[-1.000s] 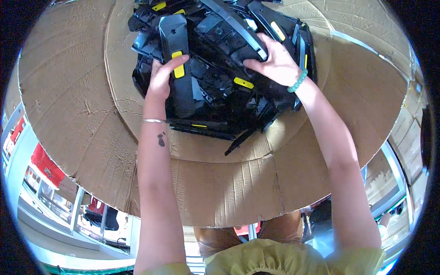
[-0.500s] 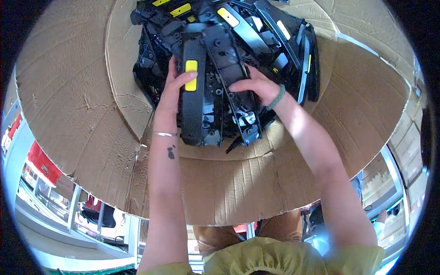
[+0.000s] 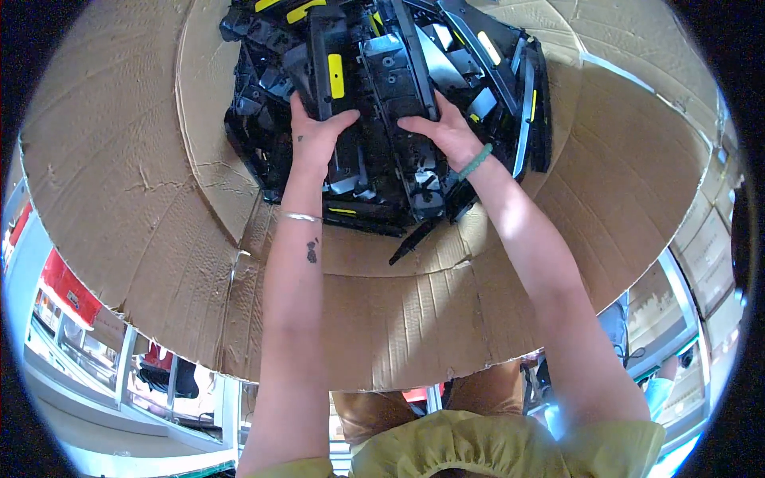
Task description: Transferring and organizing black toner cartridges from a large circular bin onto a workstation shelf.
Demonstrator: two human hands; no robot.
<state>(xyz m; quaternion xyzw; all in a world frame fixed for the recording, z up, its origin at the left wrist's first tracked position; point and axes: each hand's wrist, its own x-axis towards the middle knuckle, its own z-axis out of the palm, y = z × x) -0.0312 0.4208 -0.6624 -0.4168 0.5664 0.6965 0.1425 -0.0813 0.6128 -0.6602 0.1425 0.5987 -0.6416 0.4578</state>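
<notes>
Both my arms reach down into a big cardboard box over a heap of black plastic parts. My left hand [image 3: 319,135] grips a long black plastic part with a yellow label [image 3: 336,76], its thumb lying across the edge. Another long black plastic part [image 3: 398,92], with bolt holes and shiny inserts, is held in my right hand [image 3: 446,131], thumb on its face and fingers round the far side. The two parts stand side by side, their far ends tilted up over the heap. My fingertips are hidden behind them.
The cardboard box wall [image 3: 382,319] curves round the heap on the near side and both flanks. More black parts [image 3: 502,72] with yellow labels lie jumbled at the back right. A thin black piece [image 3: 414,243] pokes out toward me. Beyond the rim is a red bin [image 3: 68,287].
The left part has moved away from me and turned, showing its side. The right part has also shifted slightly farther off. A flat black piece beneath them is now uncovered.
</notes>
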